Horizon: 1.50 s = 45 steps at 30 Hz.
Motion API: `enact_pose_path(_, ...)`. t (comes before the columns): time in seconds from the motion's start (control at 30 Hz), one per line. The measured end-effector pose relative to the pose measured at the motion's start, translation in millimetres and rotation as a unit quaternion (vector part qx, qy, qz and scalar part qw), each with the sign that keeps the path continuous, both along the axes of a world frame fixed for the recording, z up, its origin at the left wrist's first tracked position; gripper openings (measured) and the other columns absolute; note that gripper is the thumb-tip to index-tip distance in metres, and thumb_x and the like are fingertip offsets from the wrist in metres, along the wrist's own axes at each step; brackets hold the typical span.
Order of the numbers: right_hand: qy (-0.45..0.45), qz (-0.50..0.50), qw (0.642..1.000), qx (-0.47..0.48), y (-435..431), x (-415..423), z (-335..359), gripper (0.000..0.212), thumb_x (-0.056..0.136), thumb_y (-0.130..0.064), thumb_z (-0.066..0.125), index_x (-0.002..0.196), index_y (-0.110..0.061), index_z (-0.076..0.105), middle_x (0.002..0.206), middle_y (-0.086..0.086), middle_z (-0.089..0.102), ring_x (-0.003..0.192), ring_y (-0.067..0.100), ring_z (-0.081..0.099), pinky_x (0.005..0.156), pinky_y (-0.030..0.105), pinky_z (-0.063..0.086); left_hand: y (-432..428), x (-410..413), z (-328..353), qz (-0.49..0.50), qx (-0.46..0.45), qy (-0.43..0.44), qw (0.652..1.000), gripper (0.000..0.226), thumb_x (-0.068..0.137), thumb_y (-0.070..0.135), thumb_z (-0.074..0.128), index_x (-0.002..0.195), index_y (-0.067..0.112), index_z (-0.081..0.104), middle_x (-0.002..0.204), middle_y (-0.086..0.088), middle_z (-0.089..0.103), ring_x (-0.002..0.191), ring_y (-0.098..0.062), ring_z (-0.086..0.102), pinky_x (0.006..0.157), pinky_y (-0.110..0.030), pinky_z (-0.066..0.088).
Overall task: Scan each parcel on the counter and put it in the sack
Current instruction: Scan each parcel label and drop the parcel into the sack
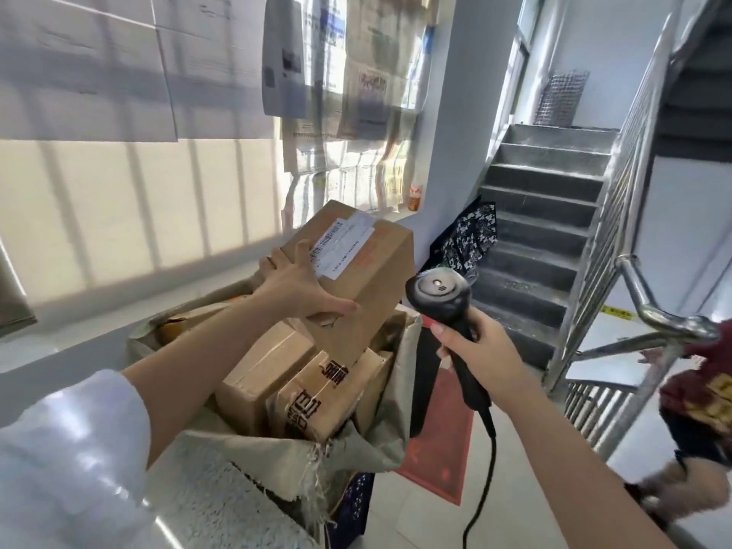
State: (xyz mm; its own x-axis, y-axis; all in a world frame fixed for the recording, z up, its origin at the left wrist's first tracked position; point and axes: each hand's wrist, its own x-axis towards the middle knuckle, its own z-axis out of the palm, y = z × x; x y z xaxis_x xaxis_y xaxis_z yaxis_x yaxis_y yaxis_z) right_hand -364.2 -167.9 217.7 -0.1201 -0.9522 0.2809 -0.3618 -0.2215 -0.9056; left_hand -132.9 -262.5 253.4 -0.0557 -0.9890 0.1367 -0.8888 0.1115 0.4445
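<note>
**One box held over the sack**

One box [356, 267], label up and tilted, sits at frame centre, gripped at its near corner by the left hand [299, 289]. Just below it the open sack [400, 390] holds several more boxes [301, 386]. Right of centre, the right hand [481, 350] is wrapped round a black scanner [445, 299], cable hanging down. Stairs [542, 231] rise in the upper right
</note>
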Motion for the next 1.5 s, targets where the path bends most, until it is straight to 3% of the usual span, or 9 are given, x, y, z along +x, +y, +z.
enact_pose_path(0.17, -0.005, 0.012, 1.0, 0.009, -46, -5, -5, 0.009, 0.084, -0.019, 0.066, 0.085, -0.026, 0.061, 0.064, -0.008, 0.065, 0.056, -0.001, 0.058, 0.062, 0.023, 0.043, -57, -4, -5, -0.006, 0.092, -0.021, 0.996, 0.126, 0.045, 0.073, 0.075, 0.143, 0.034, 0.006, 0.144, -0.011, 0.019, 0.134, -0.035, 0.017, 0.108, -0.055, 0.027)
enact_pose_path(0.33, -0.013, 0.018, 1.0, 0.005, -95, -19, -5, 0.008, 0.083, -0.016, 0.066, 0.088, -0.021, 0.063, 0.059, -0.009, 0.065, 0.053, -0.003, 0.057, 0.054, 0.011, 0.042, -108, -22, -12, -0.017, 0.178, -0.025, 0.984, 0.127, 0.046, 0.073, 0.076, 0.144, 0.035, 0.005, 0.151, -0.01, 0.015, 0.137, -0.035, 0.017, 0.111, -0.049, 0.026)
enact_pose_path(0.47, -0.015, 0.045, 0.998, 0.036, -130, -33, -5, 0.009, 0.083, -0.017, 0.067, 0.084, -0.024, 0.062, 0.062, -0.006, 0.066, 0.052, 0.002, 0.057, 0.06, 0.025, 0.042, -130, -26, -19, -0.003, 0.212, 0.036, 0.977, 0.115, 0.059, 0.062, 0.077, 0.147, 0.027, 0.01, 0.146, -0.009, 0.026, 0.131, -0.03, 0.032, 0.108, -0.04, 0.032)
enact_pose_path(0.63, 0.0, 0.074, 0.996, 0.042, -159, -44, -5, 0.007, 0.083, -0.014, 0.066, 0.084, -0.018, 0.061, 0.063, -0.001, 0.064, 0.046, 0.0, 0.056, 0.053, 0.018, 0.042, -159, -31, -17, 0.005, 0.263, 0.069, 0.962, 0.108, 0.062, 0.052, 0.079, 0.143, 0.028, 0.012, 0.133, -0.01, 0.041, 0.117, -0.028, 0.048, 0.105, -0.043, 0.039)
enact_pose_path(0.73, -0.02, 0.064, 0.997, 0.035, -172, -49, -4, 0.007, 0.083, -0.015, 0.066, 0.083, -0.02, 0.061, 0.067, 0.002, 0.064, 0.045, 0.0, 0.056, 0.056, 0.023, 0.042, -173, -40, -17, 0.003, 0.26, 0.065, 0.963, 0.107, 0.063, 0.053, 0.079, 0.143, 0.025, 0.012, 0.132, -0.009, 0.041, 0.112, -0.025, 0.049, 0.104, -0.041, 0.039)
enact_pose_path(0.87, -0.026, 0.076, 0.996, 0.045, -186, -50, -8, 0.006, 0.084, -0.012, 0.065, 0.084, -0.016, 0.06, 0.065, 0.006, 0.062, 0.042, 0.002, 0.055, 0.045, 0.013, 0.042, -187, -47, -21, 0.001, 0.263, 0.054, 0.963, 0.101, 0.07, 0.052, 0.074, 0.144, 0.021, 0.013, 0.134, -0.008, 0.039, 0.107, -0.02, 0.044, 0.097, -0.035, 0.04)
enact_pose_path(1.0, -0.031, 0.095, 0.994, 0.053, -201, -47, -16, 0.006, 0.084, -0.011, 0.065, 0.085, -0.014, 0.06, 0.065, 0.005, 0.061, 0.042, 0.002, 0.054, 0.045, 0.013, 0.043, -198, -41, -32, 0.029, 0.259, 0.03, 0.965, 0.108, 0.065, 0.056, 0.076, 0.145, 0.023, 0.012, 0.142, -0.005, 0.033, 0.126, -0.025, 0.037, 0.107, -0.039, 0.033)
enact_pose_path(1.27, -0.025, 0.132, 0.988, 0.077, -227, -43, -24, 0.01, 0.084, -0.015, 0.065, 0.093, -0.014, 0.06, 0.065, 0.001, 0.062, 0.044, 0.002, 0.055, 0.044, 0.015, 0.042, -206, -30, -62, 0.044, 0.283, 0.03, 0.958, 0.108, 0.067, 0.058, 0.074, 0.146, 0.03, 0.006, 0.152, -0.005, 0.017, 0.138, -0.029, 0.022, 0.114, -0.044, 0.023)
enact_pose_path(1.5, -0.008, 0.149, 0.986, 0.074, -233, -40, -26, 0.007, 0.084, -0.015, 0.065, 0.09, -0.016, 0.06, 0.061, -0.002, 0.062, 0.044, 0.002, 0.055, 0.045, 0.015, 0.042, -203, -33, -64, 0.009, 0.231, -0.024, 0.973, 0.086, 0.075, 0.057, 0.067, 0.144, 0.027, 0.024, 0.151, -0.006, 0.023, 0.136, -0.027, 0.026, 0.112, -0.044, 0.026)
